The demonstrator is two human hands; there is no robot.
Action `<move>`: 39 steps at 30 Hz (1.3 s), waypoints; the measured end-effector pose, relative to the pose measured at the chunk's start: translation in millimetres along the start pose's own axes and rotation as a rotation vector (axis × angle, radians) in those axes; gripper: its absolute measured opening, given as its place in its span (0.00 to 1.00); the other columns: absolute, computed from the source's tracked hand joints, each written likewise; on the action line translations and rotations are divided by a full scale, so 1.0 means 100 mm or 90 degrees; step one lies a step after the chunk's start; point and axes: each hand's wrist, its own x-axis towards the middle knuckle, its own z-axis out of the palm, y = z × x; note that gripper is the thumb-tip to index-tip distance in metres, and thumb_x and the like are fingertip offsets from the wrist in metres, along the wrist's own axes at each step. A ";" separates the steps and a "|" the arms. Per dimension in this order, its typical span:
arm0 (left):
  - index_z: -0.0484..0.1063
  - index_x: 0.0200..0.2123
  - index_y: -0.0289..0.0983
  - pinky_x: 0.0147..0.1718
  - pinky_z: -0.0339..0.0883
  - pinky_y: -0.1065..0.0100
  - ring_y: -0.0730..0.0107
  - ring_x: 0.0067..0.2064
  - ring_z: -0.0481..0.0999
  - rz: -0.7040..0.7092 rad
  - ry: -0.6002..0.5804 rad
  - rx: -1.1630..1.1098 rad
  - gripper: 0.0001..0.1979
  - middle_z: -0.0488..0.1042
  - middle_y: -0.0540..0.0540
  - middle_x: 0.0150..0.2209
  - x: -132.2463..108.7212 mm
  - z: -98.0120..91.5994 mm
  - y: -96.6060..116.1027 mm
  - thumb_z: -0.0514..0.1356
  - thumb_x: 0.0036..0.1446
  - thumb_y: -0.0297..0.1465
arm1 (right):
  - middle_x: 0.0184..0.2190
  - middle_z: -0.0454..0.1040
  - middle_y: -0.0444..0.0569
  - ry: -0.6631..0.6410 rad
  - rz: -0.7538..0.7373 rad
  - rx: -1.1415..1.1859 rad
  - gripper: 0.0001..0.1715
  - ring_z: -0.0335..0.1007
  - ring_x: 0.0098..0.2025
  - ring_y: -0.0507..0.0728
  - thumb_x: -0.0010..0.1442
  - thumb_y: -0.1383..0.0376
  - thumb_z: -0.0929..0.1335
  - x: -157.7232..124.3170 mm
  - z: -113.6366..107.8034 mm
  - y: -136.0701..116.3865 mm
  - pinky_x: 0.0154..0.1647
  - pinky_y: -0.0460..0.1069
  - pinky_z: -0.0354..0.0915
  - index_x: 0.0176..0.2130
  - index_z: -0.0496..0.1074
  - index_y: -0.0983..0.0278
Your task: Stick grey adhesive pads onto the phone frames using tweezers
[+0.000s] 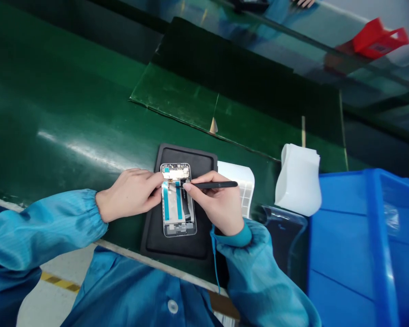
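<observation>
A smartphone frame (177, 200) lies face-up on a black rubber mat (157, 245), with its circuit board at the far end and blue-strip ribbon cables along its middle. My left hand (129, 195) grips the frame's left edge with its fingertips. My right hand (213, 202) holds a slim black spudger (218, 185) like a pen, with the tip on the ribbon cables near the board. My right fingers hide part of the frame's middle.
Beyond the mat lies a white perforated tray (241, 184). To the right are a stack of white plastic sheets (298, 179), a clear plastic bag (286, 227) and a blue plastic bin (347, 245). A green bench mat (71, 113) spans the view. A co-worker's hand (303, 2) and red holder (375, 41) appear far off.
</observation>
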 end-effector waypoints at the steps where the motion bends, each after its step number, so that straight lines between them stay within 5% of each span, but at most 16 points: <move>1: 0.64 0.35 0.39 0.27 0.59 0.67 0.68 0.28 0.74 -0.012 0.003 -0.008 0.03 0.73 0.52 0.27 0.00 0.01 0.00 0.54 0.63 0.31 | 0.24 0.76 0.45 0.005 0.001 0.002 0.11 0.70 0.25 0.54 0.51 0.61 0.78 0.00 0.00 0.00 0.26 0.49 0.67 0.29 0.75 0.62; 9: 0.63 0.38 0.39 0.30 0.65 0.62 0.61 0.31 0.77 -0.085 -0.047 0.016 0.13 0.76 0.48 0.30 0.02 -0.01 0.11 0.58 0.60 0.42 | 0.24 0.76 0.45 0.021 0.003 0.012 0.11 0.70 0.25 0.54 0.51 0.61 0.78 -0.01 -0.01 0.00 0.24 0.48 0.67 0.29 0.75 0.61; 13: 0.63 0.39 0.39 0.32 0.67 0.61 0.58 0.33 0.78 -0.119 -0.071 0.040 0.11 0.76 0.47 0.32 0.02 -0.01 0.17 0.59 0.57 0.37 | 0.23 0.76 0.45 0.013 0.002 0.000 0.11 0.71 0.25 0.54 0.51 0.60 0.78 -0.01 -0.01 0.01 0.24 0.49 0.67 0.29 0.75 0.61; 39: 0.65 0.41 0.38 0.33 0.66 0.59 0.60 0.35 0.77 -0.027 -0.025 0.001 0.09 0.77 0.46 0.36 -0.06 0.05 0.06 0.56 0.62 0.37 | 0.25 0.77 0.44 0.004 0.012 -0.017 0.09 0.71 0.25 0.54 0.53 0.61 0.77 -0.08 0.06 0.00 0.24 0.48 0.68 0.30 0.76 0.60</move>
